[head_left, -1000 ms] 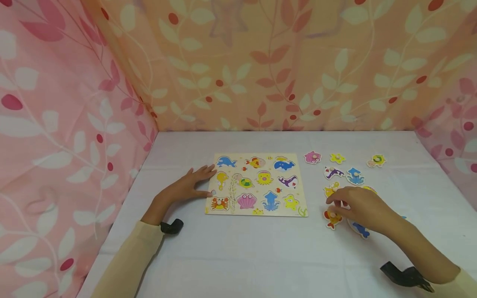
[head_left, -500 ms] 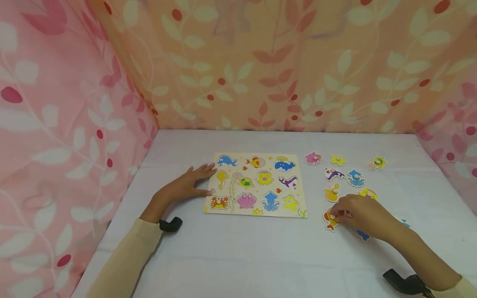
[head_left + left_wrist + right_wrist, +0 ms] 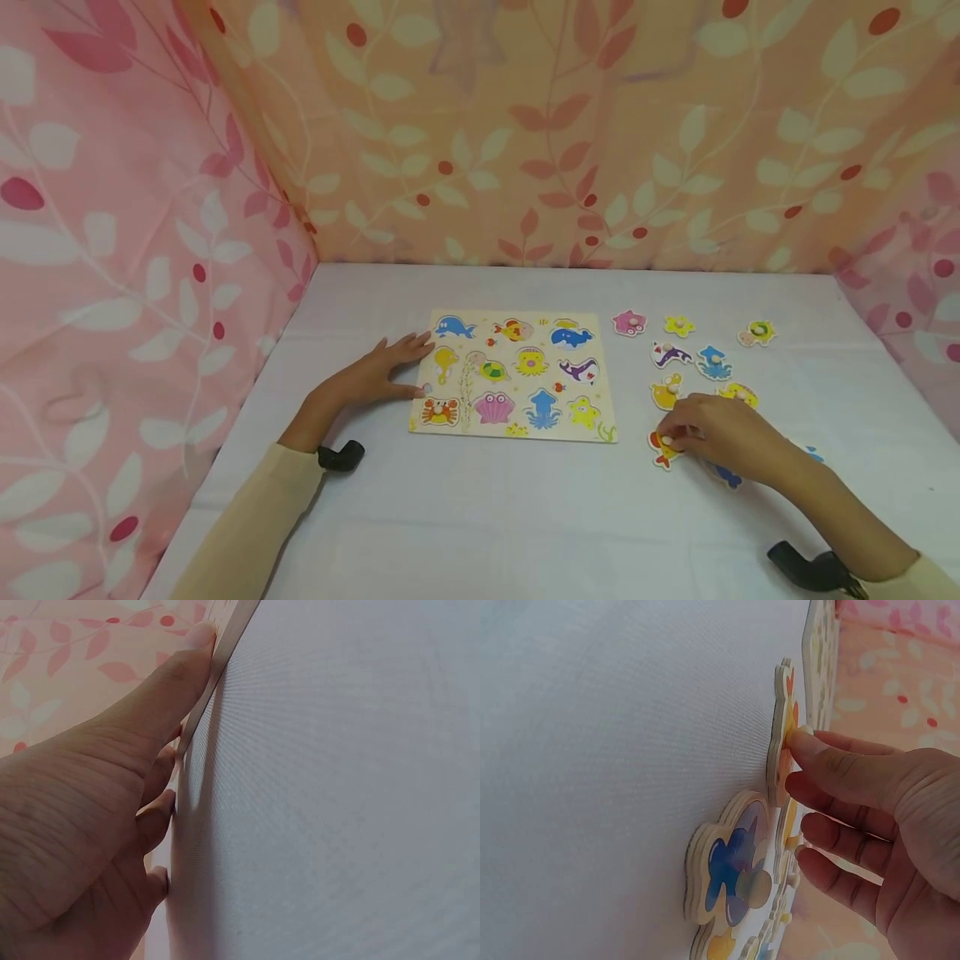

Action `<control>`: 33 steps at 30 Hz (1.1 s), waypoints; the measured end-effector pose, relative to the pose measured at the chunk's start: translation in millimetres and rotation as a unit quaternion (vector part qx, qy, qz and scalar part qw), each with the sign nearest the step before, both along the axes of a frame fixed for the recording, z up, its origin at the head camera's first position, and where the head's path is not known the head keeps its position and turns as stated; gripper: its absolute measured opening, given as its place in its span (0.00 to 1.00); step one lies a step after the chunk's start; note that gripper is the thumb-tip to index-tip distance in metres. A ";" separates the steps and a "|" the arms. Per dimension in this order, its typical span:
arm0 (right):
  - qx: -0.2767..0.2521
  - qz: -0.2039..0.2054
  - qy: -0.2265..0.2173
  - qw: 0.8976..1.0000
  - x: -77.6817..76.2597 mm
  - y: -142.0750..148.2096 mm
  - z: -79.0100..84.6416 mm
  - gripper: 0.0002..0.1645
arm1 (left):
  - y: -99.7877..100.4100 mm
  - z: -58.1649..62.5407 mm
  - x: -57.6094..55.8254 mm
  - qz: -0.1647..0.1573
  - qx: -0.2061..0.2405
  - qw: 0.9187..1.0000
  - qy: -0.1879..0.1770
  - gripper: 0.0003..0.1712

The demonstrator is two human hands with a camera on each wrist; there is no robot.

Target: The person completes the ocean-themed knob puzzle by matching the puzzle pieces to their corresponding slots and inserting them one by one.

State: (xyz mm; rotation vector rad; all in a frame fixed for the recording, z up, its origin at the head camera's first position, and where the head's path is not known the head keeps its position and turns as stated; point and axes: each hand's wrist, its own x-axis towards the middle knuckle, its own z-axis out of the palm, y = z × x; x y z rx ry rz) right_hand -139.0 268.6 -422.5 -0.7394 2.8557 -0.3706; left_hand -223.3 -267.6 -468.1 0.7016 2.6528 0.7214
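Observation:
My left hand [image 3: 375, 371] lies with fingers spread along the left edge of the wooden sea-animal puzzle board [image 3: 487, 430], its thumb and fingertips touching it. In the left wrist view the thumb [image 3: 176, 686] rests at the board's edge. A crab piece [image 3: 439, 412] with a knob sits in the board's lower left corner. To the right, my right hand [image 3: 723, 433] pinches the knob of a red and yellow fish puzzle piece [image 3: 663, 458] between thumb and index finger. The fish piece [image 3: 778, 720] stays close to the white cloth. Beneath that hand a blue whale piece [image 3: 727, 477] is partly hidden.
Loose knobbed pieces lie right of the board: a pink shell [image 3: 628, 323], yellow star [image 3: 678, 326], turtle [image 3: 757, 333], purple whale [image 3: 670, 355], blue squid [image 3: 714, 364], seahorse [image 3: 665, 393] and yellow octopus [image 3: 738, 393]. Another blue piece [image 3: 814, 454] shows behind the right wrist.
My right hand has moved down from beside the seahorse piece to the fish piece and now pinches its knob. The left hand stays at the board's edge.

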 end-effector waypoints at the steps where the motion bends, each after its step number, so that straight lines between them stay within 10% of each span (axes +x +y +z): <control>1: 0.000 0.003 0.002 1.000 -0.4 -0.3 0.2 0.14 | -0.1 0.1 0.1 0.000 0.000 1.000 0.002 0.53; 24: 0.030 0.074 0.026 0.997 -10.4 9.5 2.0 0.12 | -0.2 0.7 0.1 -0.004 -0.003 1.000 0.006 0.53; 33: -0.005 0.028 0.011 1.000 -10.4 5.7 4.3 0.11 | 0.0 0.8 0.1 -0.003 -0.005 1.000 0.006 0.53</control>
